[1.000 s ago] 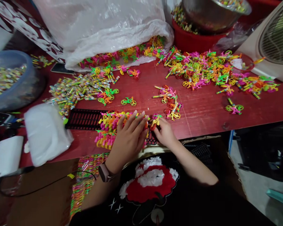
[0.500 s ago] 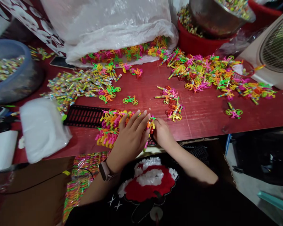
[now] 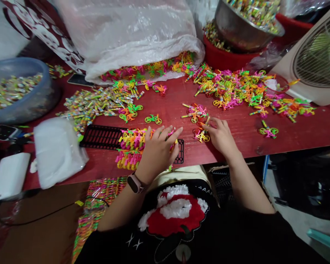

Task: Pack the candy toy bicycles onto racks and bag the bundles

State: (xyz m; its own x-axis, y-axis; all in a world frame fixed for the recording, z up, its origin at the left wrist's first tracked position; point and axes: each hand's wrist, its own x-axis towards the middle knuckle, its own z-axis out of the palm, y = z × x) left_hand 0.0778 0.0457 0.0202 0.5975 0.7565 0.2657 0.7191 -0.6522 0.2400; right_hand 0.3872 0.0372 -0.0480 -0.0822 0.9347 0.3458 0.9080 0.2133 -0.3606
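Observation:
My left hand [image 3: 156, 152] lies spread, palm down, over rows of pink, yellow and orange plastic toy bicycles [image 3: 129, 159]. These stand packed in a long black slotted rack [image 3: 101, 137], whose right end shows beyond my fingers. To the right, my right hand [image 3: 222, 137] has its fingertips closed on a small toy bicycle [image 3: 202, 136] with a yellow candy tube, lying on the red table. Just above it is another little cluster of toy bicycles with tubes [image 3: 195, 111]. A single green toy bicycle [image 3: 153, 119] lies above my left hand.
A pile of candy tubes [image 3: 96, 106] lies at left, near a blue basin [image 3: 41, 91] and a folded plastic bag stack [image 3: 57, 150]. Behind is a big white sack [image 3: 137, 33] of toy bicycles. A mixed heap [image 3: 236, 88] and a fan [image 3: 316, 55] are at right.
My right hand has left the rack's right end and moved right and up to the toy bicycle on the table. My left hand stays over the rack, its fingers more spread.

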